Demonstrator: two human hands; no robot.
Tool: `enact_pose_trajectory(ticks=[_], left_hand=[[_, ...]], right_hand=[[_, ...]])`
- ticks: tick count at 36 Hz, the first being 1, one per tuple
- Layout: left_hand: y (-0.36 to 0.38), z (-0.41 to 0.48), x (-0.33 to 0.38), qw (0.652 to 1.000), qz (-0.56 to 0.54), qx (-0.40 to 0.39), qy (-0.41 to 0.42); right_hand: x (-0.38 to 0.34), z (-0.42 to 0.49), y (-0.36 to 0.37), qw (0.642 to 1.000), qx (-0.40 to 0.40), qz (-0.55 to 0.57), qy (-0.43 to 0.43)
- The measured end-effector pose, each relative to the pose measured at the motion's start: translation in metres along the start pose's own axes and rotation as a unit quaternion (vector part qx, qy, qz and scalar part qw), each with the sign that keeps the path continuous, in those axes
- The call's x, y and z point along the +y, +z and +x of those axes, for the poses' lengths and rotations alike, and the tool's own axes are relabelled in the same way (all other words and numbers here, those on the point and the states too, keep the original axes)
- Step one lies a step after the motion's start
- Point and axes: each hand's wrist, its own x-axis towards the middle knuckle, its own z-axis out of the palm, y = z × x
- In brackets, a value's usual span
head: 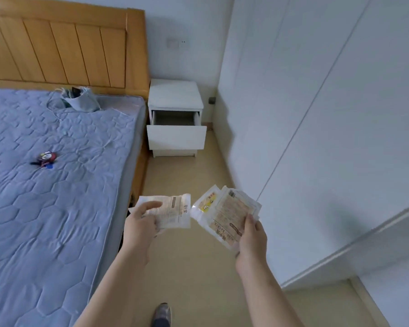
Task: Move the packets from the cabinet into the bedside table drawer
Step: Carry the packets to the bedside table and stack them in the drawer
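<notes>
My left hand (141,226) grips a white and tan packet (172,210) at its near end. My right hand (253,241) holds a fanned stack of similar packets (224,208), thumb on top. Both hands hover over the floor between bed and cabinet. Ahead, the white bedside table (175,95) stands in the corner with its drawer (176,135) pulled out; what I can see of its inside looks empty. The white cabinet (328,114) runs along the right, with one door (364,232) standing ajar near my right arm.
A bed with a blue quilted mattress (57,185) and wooden headboard (64,48) fills the left. A small red toy (46,158) and a grey pouch (80,100) lie on it. A narrow beige floor strip (187,175) leads to the table. My shoe (162,313) shows below.
</notes>
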Motion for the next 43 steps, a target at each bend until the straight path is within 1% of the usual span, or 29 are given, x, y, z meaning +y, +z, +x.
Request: enact_pose_trajectory(ticks=[3, 7, 9, 13, 16, 22, 25, 27, 30, 34, 35, 36, 37, 39, 41, 42, 43], left_hand=[[0.004, 0.067, 0.028, 0.999, 0.030, 0.026, -0.019], [0.026, 0.131, 0.081, 0.998, 0.055, 0.017, -0.010], [0.045, 0.150, 0.104, 0.998, 0.063, 0.000, 0.005], [0.081, 0.181, 0.132, 0.997, 0.031, -0.053, 0.037], [0.110, 0.220, 0.153, 0.994, 0.048, -0.087, 0.039], [0.165, 0.324, 0.192, 0.998, 0.052, -0.024, 0.017], [0.192, 0.367, 0.217, 0.999, 0.041, -0.006, 0.000], [0.206, 0.398, 0.234, 0.999, 0.032, 0.012, 0.001], [0.214, 0.438, 0.254, 0.997, 0.050, 0.050, 0.016], [0.210, 0.492, 0.268, 0.991, 0.101, 0.084, 0.035], [0.211, 0.506, 0.272, 0.989, 0.111, 0.085, 0.040], [0.213, 0.520, 0.276, 0.989, 0.118, 0.081, 0.045], [0.216, 0.535, 0.281, 0.988, 0.125, 0.072, 0.050], [0.223, 0.571, 0.291, 0.990, 0.125, 0.046, 0.053], [0.231, 0.611, 0.302, 0.990, 0.130, 0.021, 0.057], [0.233, 0.630, 0.307, 0.987, 0.147, 0.009, 0.061], [0.233, 0.649, 0.313, 0.985, 0.163, -0.002, 0.061]], right_hand=[[-0.017, 0.042, 0.053, 1.000, -0.003, 0.019, 0.008], [-0.047, 0.092, 0.126, 0.999, -0.036, 0.029, 0.008], [-0.057, 0.114, 0.155, 0.999, -0.036, 0.024, 0.014], [-0.068, 0.158, 0.197, 0.998, -0.036, 0.039, 0.031], [-0.078, 0.204, 0.226, 0.998, -0.044, 0.015, 0.032], [-0.117, 0.316, 0.282, 0.991, -0.113, -0.063, 0.035], [-0.140, 0.368, 0.308, 0.986, -0.127, -0.105, 0.029], [-0.156, 0.404, 0.329, 0.986, -0.110, -0.124, 0.011], [-0.176, 0.450, 0.363, 0.989, -0.059, -0.130, -0.030], [-0.184, 0.499, 0.412, 0.977, -0.017, -0.157, -0.141], [-0.184, 0.510, 0.425, 0.971, -0.018, -0.170, -0.170], [-0.185, 0.518, 0.438, 0.963, -0.034, -0.184, -0.196], [-0.185, 0.526, 0.452, 0.953, -0.068, -0.203, -0.216], [-0.180, 0.539, 0.483, 0.920, -0.172, -0.271, -0.226], [-0.169, 0.550, 0.514, 0.879, -0.282, -0.336, -0.189], [-0.163, 0.557, 0.528, 0.869, -0.312, -0.348, -0.161], [-0.159, 0.565, 0.541, 0.870, -0.321, -0.349, -0.136]])
